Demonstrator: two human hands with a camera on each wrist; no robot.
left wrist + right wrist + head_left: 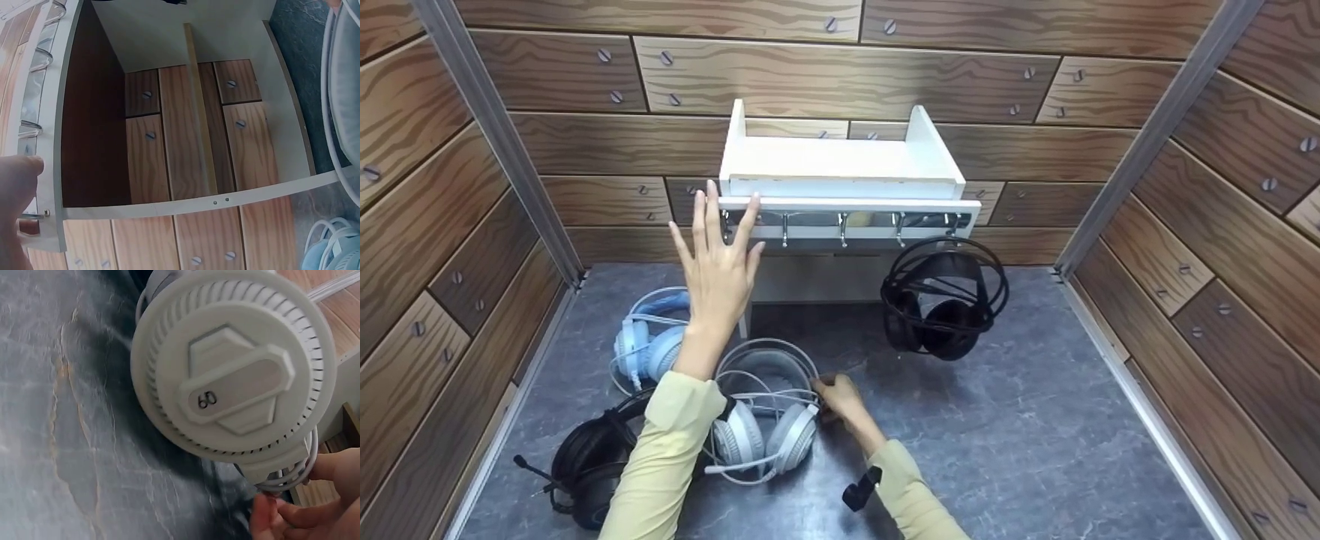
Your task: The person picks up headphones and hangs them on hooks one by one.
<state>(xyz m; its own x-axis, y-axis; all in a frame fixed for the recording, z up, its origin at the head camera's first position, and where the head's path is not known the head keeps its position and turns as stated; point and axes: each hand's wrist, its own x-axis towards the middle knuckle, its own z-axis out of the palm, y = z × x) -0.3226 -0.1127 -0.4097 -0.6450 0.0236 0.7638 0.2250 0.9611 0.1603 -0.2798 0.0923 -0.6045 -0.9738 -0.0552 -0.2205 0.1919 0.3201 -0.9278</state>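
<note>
My left hand (718,262) is spread with straight fingers at the left end of a white hook rack (851,204). In the left wrist view its thumb (22,169) lies against the rack's face beside the metal hooks (29,129). My right hand (840,401) pinches the side of the headband of white headphones (791,439), low over the dark floor. The right wrist view shows a round white earcup (236,377) marked 60, with my fingertips at the band and cable just beyond it. Black headphones (952,330) hang from the rack's right end.
Blue headphones (649,349) lie on the marbled grey surface (1035,420) at left. Nearer stand black headphones with a microphone (592,465), partly behind my left sleeve. A white shelf (825,157) tops the rack, and wood-patterned walls (840,75) close in three sides.
</note>
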